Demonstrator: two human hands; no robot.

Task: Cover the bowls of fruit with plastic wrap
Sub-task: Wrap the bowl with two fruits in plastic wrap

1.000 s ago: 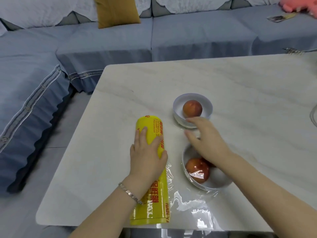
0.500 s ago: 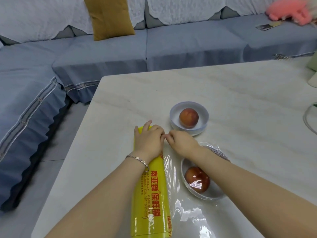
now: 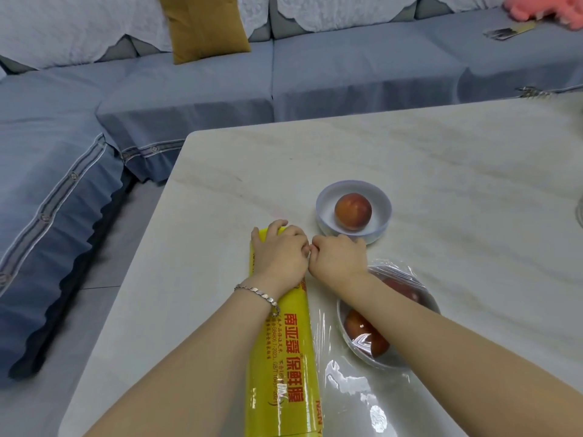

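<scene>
My left hand (image 3: 279, 253) is clamped over the far end of the yellow wrap roll (image 3: 284, 351), which lies on the bench (image 3: 441, 171) pointing to 12 o'clock; my right hand (image 3: 339, 258) is curled, touching the left fingertips; whether it pinches film I cannot tell; the bare bowl (image 3: 326, 200) with one fruit (image 3: 352, 211) stands at 1 o'clock from my hands; the wrapped bowl (image 3: 419, 291) sits at 5 o'clock, under my right forearm; film (image 3: 350, 383) stretches from the roll toward it.

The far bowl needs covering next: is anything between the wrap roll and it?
Nothing visible: bare table lies between the wrap roll and the uncovered bowl; the right hand sits near its rim.
</scene>
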